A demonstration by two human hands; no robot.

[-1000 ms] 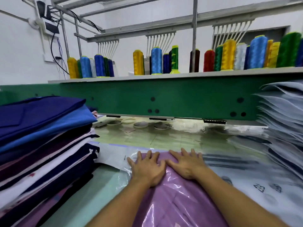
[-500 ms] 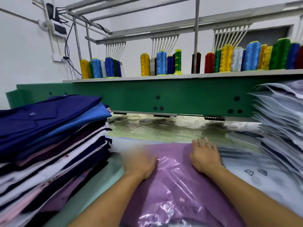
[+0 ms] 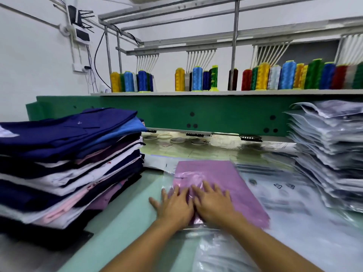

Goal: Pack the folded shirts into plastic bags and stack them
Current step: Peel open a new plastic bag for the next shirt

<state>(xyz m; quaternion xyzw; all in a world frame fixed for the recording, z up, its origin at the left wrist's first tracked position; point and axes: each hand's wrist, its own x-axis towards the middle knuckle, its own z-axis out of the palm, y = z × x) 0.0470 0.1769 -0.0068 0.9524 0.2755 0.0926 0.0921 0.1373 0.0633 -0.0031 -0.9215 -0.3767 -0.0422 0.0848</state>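
A: Where is the pink shirt (image 3: pixel 214 170)?
B: Lower centre of the frame, inside its plastic bag (image 3: pixel 188 178); left hand (image 3: pixel 174 205) and right hand (image 3: pixel 213 203) press flat on it, fingers straight, gripping nothing.

Rows of thread spools (image 3: pixel 263 76) in yellow, blue, green and red line the grey shelf (image 3: pixel 167 93) in front of me, above a long green machine beam (image 3: pixel 225 112). White thread guides (image 3: pixel 198 57) hang from the metal frame (image 3: pixel 234 46) overhead. Round hoops (image 3: pixel 177 139) lie on the pale green table (image 3: pixel 125 218) under the beam. On the wall at my left, a black box (image 3: pixel 75 15) trails dark cables (image 3: pixel 97 54).
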